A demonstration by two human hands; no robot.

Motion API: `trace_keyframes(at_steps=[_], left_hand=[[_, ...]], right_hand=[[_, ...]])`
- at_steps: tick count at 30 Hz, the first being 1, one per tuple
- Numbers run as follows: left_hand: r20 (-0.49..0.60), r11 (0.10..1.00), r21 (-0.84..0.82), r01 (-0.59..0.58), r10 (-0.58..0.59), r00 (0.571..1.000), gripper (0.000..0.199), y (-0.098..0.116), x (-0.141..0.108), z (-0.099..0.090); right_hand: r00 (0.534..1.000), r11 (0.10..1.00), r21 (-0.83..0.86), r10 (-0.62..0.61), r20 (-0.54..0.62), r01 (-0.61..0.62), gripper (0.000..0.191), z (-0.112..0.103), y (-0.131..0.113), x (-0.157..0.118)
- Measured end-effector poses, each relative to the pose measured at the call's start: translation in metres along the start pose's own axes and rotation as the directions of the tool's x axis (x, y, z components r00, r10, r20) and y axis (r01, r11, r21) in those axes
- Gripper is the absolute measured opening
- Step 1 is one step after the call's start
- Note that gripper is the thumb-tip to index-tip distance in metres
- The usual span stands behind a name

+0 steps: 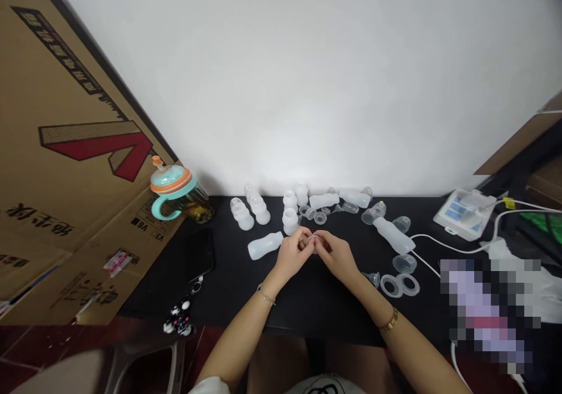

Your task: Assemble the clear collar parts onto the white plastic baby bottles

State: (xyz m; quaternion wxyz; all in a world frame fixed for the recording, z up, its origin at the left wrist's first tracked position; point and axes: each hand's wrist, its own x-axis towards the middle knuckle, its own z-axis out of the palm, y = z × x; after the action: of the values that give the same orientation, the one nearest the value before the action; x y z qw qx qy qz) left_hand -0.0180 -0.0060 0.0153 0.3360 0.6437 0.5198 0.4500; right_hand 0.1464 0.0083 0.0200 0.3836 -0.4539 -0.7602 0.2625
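My left hand (290,256) and right hand (337,257) press together, fingers pinching a small clear ring (313,240) at the frame's centre, over the black table (316,303), just beside a lying plastic bottle (265,246).

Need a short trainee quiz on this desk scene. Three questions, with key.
1. What small item do the left hand and right hand pinch between them?
2. True or false: the frosted bottle just left of the hands stands upright.
3. Which wrist wears the gold bracelet? A) left B) right

Key: 1. A small translucent ring. 2. False, it lies on its side. 3. B.
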Motion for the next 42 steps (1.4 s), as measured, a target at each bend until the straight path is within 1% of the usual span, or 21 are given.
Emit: trace_keyframes(at_steps=[7, 16, 25, 42], left_hand=[[-0.004, 1.000, 0.029, 0.004, -0.004, 1.000, 0.014, 0.0015, 0.0000, -0.0006], [0.010, 1.000, -0.007, 0.013, -0.013, 1.000, 0.012, -0.0004, 0.0005, -0.0005], [0.010, 0.999, -0.007, 0.038, -0.038, 0.999, 0.012, 0.0031, 0.0016, -0.0013], [0.013, 0.999, -0.035, 0.028, -0.027, 1.000, 0.012, 0.0018, 0.0027, -0.0011]], right_hand=[[1.000, 1.000, -0.016, -0.002, 0.004, 0.002, 0.024, 0.0016, 0.0018, 0.0001], [1.000, 1.000, -0.025, 0.015, 0.020, -0.015, 0.026, 0.0021, 0.0009, 0.0014], [1.000, 0.999, -0.053, -0.004, 0.020, 0.005, 0.023, 0.0011, 0.0007, 0.0017], [1.000, 0.999, -0.041, -0.016, 0.014, 0.017, 0.024, 0.0016, 0.0013, 0.0015]])
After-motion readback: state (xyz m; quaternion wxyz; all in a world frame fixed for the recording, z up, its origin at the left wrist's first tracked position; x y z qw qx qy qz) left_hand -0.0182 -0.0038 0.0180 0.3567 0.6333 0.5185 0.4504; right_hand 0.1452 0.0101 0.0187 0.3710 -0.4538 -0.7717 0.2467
